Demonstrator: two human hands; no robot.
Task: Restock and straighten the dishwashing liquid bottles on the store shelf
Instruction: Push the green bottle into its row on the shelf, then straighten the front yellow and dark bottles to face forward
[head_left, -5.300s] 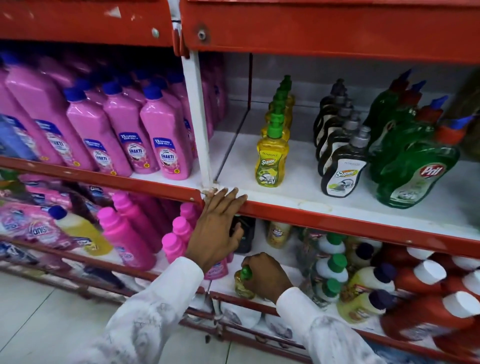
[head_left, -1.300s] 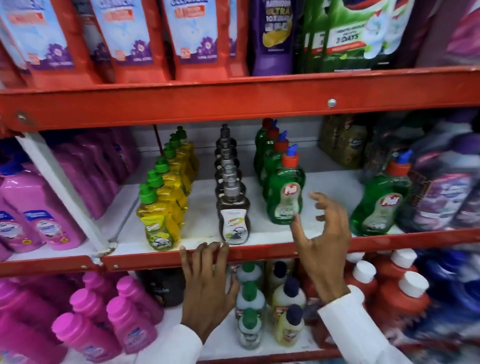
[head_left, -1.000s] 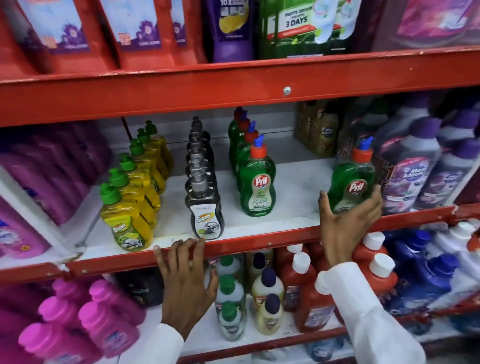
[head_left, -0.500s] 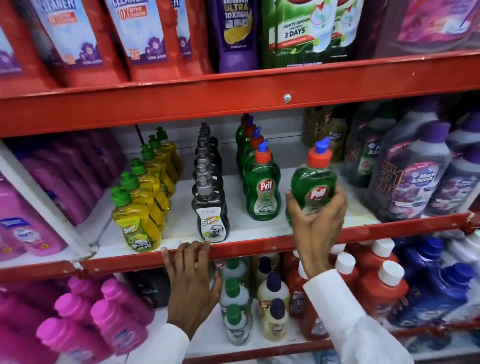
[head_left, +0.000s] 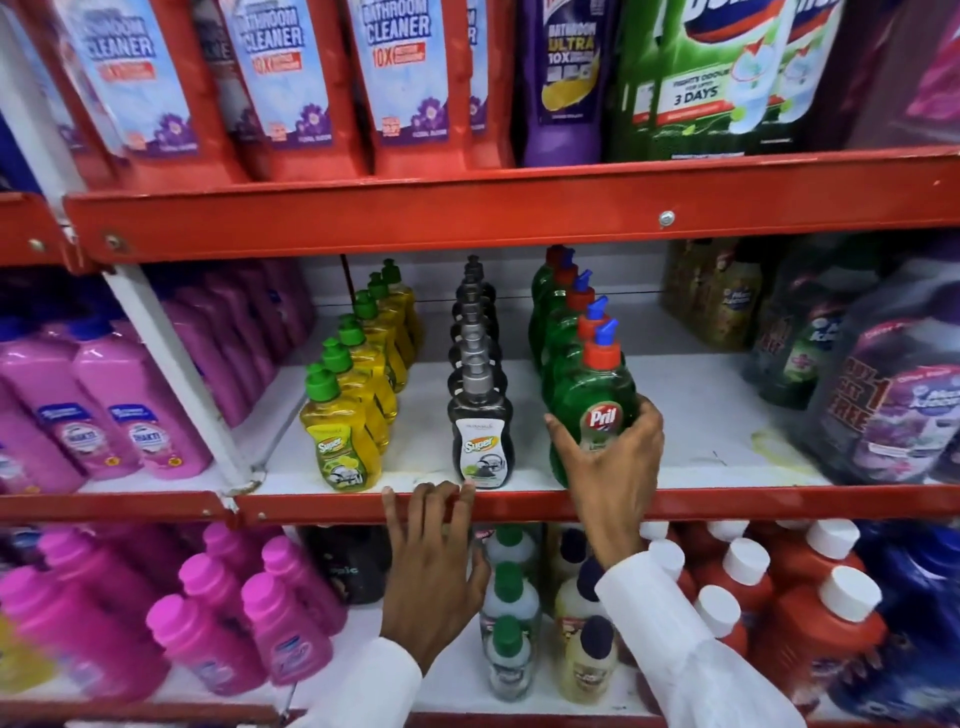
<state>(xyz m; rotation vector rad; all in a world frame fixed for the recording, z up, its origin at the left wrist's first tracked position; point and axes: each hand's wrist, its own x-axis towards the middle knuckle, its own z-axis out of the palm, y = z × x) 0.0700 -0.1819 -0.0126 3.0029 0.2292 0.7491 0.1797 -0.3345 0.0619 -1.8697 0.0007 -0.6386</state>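
Observation:
On the white middle shelf (head_left: 717, 415) stand three front-to-back rows of dishwashing liquid: yellow bottles with green caps (head_left: 340, 441), dark bottles with grey pumps (head_left: 480, 441), and green Pril bottles with red-and-blue caps. My right hand (head_left: 610, 467) is wrapped around the front green Pril bottle (head_left: 595, 395), which stands upright at the head of its row near the shelf lip. My left hand (head_left: 431, 561) has its fingers spread over the red shelf edge (head_left: 311, 506), below the dark bottles, holding nothing.
Large purple cleaner bottles (head_left: 893, 400) crowd the shelf's right end, with bare shelf between them and the Pril row. Pink bottles (head_left: 119, 431) fill the left bay behind a white upright (head_left: 176, 374). Bathroom cleaner pouches (head_left: 395, 78) stand above; small bottles and red bottles (head_left: 810, 613) stand below.
My right hand took the lone green Pril bottle from the right of the shelf and carried it left to the front of the Pril row. My left hand stayed on the shelf edge.

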